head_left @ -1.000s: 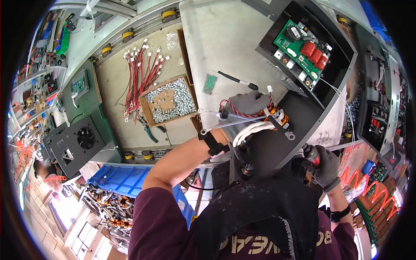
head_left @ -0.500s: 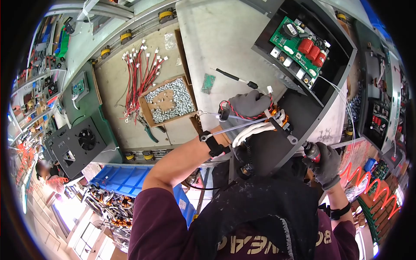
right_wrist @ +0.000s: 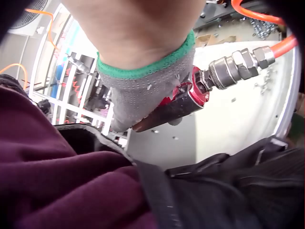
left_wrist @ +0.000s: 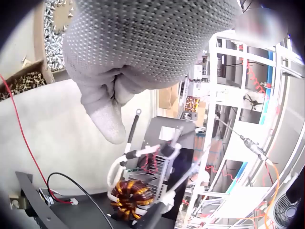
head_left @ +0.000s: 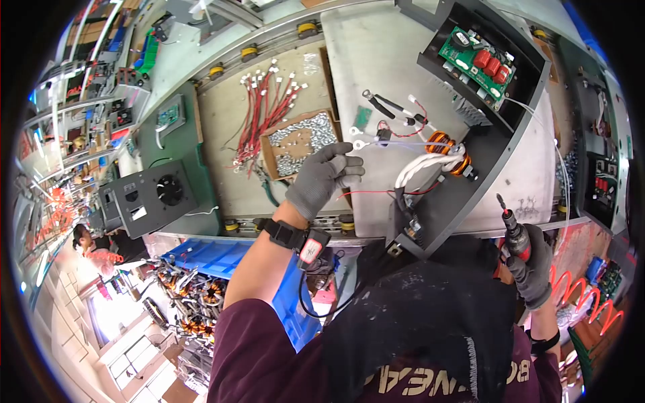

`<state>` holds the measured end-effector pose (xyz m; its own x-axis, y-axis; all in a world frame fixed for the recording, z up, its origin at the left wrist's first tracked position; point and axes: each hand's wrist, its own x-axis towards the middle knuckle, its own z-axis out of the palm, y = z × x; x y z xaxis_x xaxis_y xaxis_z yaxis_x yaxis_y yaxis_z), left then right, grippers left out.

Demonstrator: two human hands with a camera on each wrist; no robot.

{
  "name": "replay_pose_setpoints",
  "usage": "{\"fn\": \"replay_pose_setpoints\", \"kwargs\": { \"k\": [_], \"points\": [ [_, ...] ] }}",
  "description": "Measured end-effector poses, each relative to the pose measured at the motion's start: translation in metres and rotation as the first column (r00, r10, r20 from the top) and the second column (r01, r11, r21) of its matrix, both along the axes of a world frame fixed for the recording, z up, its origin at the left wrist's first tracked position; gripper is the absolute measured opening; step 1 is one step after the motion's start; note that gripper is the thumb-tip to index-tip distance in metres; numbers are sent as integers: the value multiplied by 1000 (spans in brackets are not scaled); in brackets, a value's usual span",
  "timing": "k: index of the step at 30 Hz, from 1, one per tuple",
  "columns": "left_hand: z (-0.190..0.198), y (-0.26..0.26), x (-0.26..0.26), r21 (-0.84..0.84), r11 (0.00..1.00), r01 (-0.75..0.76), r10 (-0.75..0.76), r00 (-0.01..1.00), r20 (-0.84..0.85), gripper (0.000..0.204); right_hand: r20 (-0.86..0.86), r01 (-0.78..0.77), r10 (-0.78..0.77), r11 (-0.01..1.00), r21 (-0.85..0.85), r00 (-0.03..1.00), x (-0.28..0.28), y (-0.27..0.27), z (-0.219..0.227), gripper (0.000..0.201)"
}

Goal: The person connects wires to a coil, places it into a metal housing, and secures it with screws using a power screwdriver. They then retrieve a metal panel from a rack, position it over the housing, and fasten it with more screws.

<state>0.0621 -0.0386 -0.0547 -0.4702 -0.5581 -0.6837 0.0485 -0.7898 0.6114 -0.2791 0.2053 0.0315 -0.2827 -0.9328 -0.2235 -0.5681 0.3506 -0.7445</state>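
Observation:
My gloved left hand [head_left: 322, 180] is over the bench, fingers loosely bent, with nothing visible in them. Its fingertips come close to a ring terminal [head_left: 359, 145] on a pale lead. In the left wrist view the fingers [left_wrist: 108, 125] point down beside orange-and-black wound coils [left_wrist: 131, 196]. The coils, with thick white leads [head_left: 418, 165], sit in a black metal housing [head_left: 463, 203]. My right hand [head_left: 537, 272] grips a red-and-black air screwdriver [head_left: 516, 235], its bit pointing up and away. The right wrist view shows the tool's hose coupling [right_wrist: 233, 67].
A cardboard box of screws [head_left: 270, 156] stands left of my left hand, beside red wire harnesses [head_left: 259, 111]. A small green board [head_left: 363, 118] lies on the bench. A green circuit board with red parts [head_left: 480, 62] sits in the housing's far end. An orange coiled hose [head_left: 584, 299] hangs at right.
My left hand has left the coil and its wires, moving left toward the screw box. The right hand lowered slightly with the screwdriver, whose bit now shows. The head view has shifted.

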Motion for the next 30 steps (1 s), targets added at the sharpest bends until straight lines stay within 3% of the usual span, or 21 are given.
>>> {"fn": "replay_pose_setpoints", "kwargs": {
  "k": [2,5,6,7,8,9,11,12,13,15,16,19,27,30],
  "points": [
    [27,11,0,-68,996,55,-51,996,67,28,150,-123,117,992,37,982,17,-19,21,73],
    [76,32,-19,-173,965,195,-176,977,120,26,103,-174,168,984,48,980,42,-32,33,68],
    [84,40,-28,-416,842,342,-271,937,222,27,100,-162,158,986,42,982,47,-35,35,68],
    [89,46,-36,-608,638,472,-328,881,340,29,42,-219,218,976,9,975,50,-36,36,66],
    [92,52,-44,-683,580,445,-291,896,337,37,-17,-278,277,961,-19,961,52,-35,37,64],
    [96,56,-51,-686,574,448,-296,894,336,37,-20,-271,270,962,-22,963,53,-32,39,64],
    [102,60,-62,-778,306,548,-203,836,509,42,-96,-292,290,956,-14,952,52,-28,41,64],
    [103,60,-69,-829,112,548,-124,835,535,50,-95,-282,279,959,-17,956,52,-25,42,64],
    [106,62,-74,-828,104,551,-135,832,538,50,-123,-271,267,963,-16,956,52,-22,43,63],
    [113,65,-86,-747,-167,643,-36,753,657,56,-150,-243,238,970,-15,960,48,-15,43,63],
    [112,66,-90,-713,-245,657,-14,733,680,59,-170,-234,230,972,-3,958,46,-11,43,63],
    [119,68,-106,-662,-354,660,1,709,706,57,-194,-189,186,982,0,963,41,0,41,61],
    [127,66,-146,-646,-483,591,-157,667,728,53,-196,-72,82,996,58,977,21,22,39,57],
    [120,60,-156,-632,-527,568,-241,613,752,53,-166,-37,34,999,-16,986,12,27,32,54]
  ]
}}
